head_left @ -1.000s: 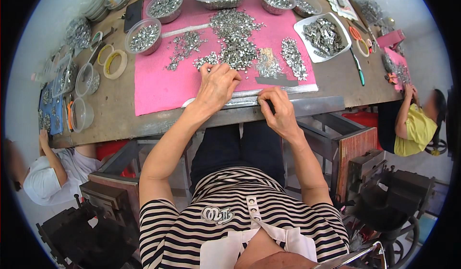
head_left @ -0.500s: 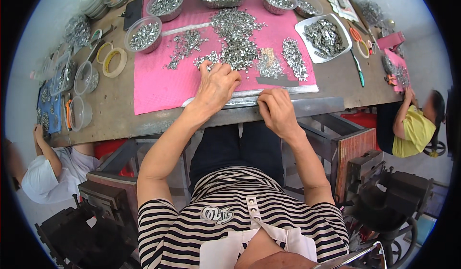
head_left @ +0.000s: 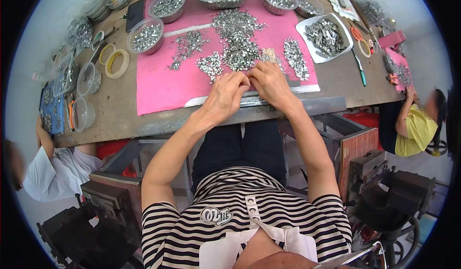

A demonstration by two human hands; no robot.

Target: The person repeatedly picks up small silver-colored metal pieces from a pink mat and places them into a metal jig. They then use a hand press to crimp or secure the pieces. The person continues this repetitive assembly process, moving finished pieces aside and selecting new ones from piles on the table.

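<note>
My left hand (head_left: pixel 225 95) and my right hand (head_left: pixel 272 86) meet at the near edge of a pink cloth (head_left: pixel 158 93). Their fingertips are pinched close together, and whatever lies between them is too small or hidden to make out. Just beyond the fingers spreads a heap of small silvery metal pieces (head_left: pixel 240 53). A smaller pile of pieces (head_left: pixel 210 65) lies by my left fingers. Past my right hand are a partly covered patch of thin pieces (head_left: pixel 269 55) and an elongated pile (head_left: pixel 296 60). Under my wrists runs a metal bar (head_left: pixel 252 102) along the table edge.
Plastic tubs of metal pieces (head_left: pixel 146 37) stand along the back. At right are a white square dish (head_left: pixel 345 33) and a green-handled tool (head_left: pixel 360 72); at left, tape rolls (head_left: pixel 116 63) and clear cups (head_left: pixel 83 113). People sit at both sides, one in yellow (head_left: pixel 415 129), one in white (head_left: pixel 57 173).
My right hand has moved from the metal bar up and left to meet my left hand. My left hand has drawn back slightly from the small pile toward the near edge.
</note>
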